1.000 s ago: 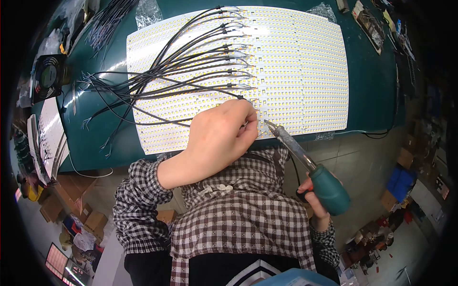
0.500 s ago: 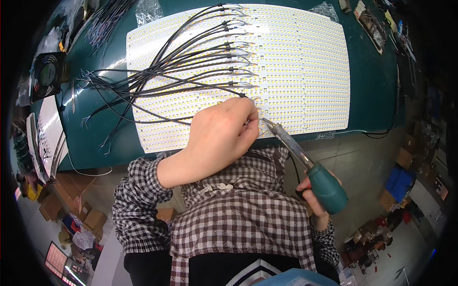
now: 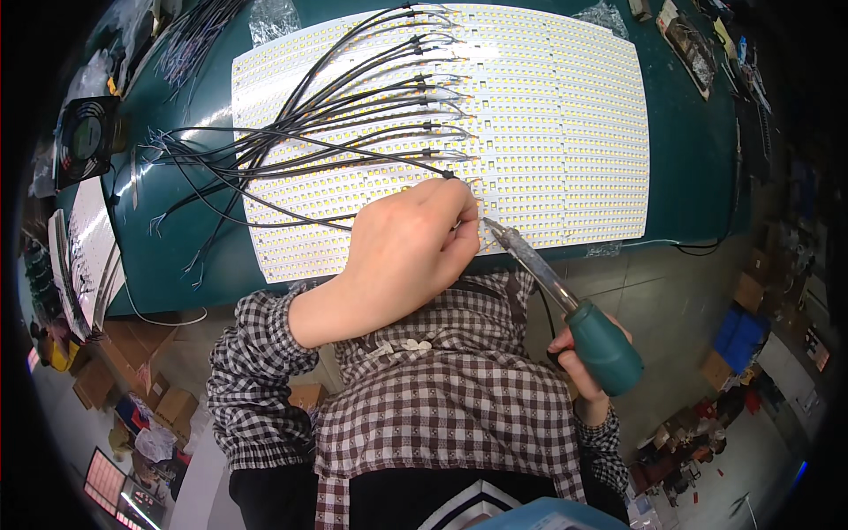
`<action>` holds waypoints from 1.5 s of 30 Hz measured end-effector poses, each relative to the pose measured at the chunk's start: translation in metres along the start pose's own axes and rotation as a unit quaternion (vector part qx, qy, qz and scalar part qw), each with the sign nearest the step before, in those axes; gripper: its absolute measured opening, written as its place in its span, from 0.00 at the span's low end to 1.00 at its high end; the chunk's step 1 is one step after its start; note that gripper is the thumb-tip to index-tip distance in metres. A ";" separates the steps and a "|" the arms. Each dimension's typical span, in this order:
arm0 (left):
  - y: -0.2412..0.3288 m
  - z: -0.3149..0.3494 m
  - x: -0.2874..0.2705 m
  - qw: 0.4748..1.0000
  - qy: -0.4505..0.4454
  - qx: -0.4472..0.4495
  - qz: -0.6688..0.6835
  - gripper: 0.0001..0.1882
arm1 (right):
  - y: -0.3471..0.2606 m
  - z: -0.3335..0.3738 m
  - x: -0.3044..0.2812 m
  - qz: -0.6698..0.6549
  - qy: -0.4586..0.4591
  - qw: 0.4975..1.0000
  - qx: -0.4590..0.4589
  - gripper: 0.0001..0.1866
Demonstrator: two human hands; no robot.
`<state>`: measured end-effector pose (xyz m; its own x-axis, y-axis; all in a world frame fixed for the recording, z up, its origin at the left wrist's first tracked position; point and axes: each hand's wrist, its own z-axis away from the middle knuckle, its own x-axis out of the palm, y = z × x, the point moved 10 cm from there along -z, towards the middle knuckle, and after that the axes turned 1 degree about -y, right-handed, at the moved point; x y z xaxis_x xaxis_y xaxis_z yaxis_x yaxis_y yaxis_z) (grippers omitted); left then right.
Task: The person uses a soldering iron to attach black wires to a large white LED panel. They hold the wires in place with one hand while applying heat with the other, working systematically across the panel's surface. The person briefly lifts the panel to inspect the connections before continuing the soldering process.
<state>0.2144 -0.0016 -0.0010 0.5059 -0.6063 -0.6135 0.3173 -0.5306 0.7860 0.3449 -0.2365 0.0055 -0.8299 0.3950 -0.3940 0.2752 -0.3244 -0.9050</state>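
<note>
A white LED panel, dotted with rows of small yellow chips, lies on the green tabletop. My left hand rests over its near edge, thumb and fingers pinched together. One black cable runs into this hand from the left; its end is hidden under the fingers. My right hand grips a soldering iron by its thick green handle. The iron's metal tip points up and left, at the panel just right of my left fingertips. Several black cables lie across the panel, their thin wire ends along a column of pads.
On the left stand a small black fan and a stack of white panels. Loose wires lie at the far left. A worn flat block sits at the far right, near scattered tools. Cardboard boxes are on the floor.
</note>
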 end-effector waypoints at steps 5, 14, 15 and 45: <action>0.000 0.000 0.000 1.000 -0.002 0.001 0.000 0.05 | 0.005 0.005 -0.002 -0.031 0.010 0.999 0.016 0.17; 0.000 -0.001 0.001 1.000 -0.006 -0.005 -0.004 0.05 | 0.016 0.007 -0.002 -0.142 0.034 0.988 0.055 0.17; -0.001 -0.001 0.000 1.000 -0.006 -0.008 -0.004 0.04 | 0.015 0.007 -0.002 -0.133 0.030 0.989 0.054 0.16; 0.011 0.010 -0.004 1.000 -0.003 0.008 0.026 0.08 | 0.027 0.017 -0.018 -0.161 0.001 0.986 0.037 0.36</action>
<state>0.2080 -0.0114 0.0093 0.5164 -0.6369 -0.5724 0.2775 -0.5078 0.8155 0.3589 -0.2667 -0.0096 -0.8673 0.4900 -0.0877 -0.0397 -0.2436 -0.9691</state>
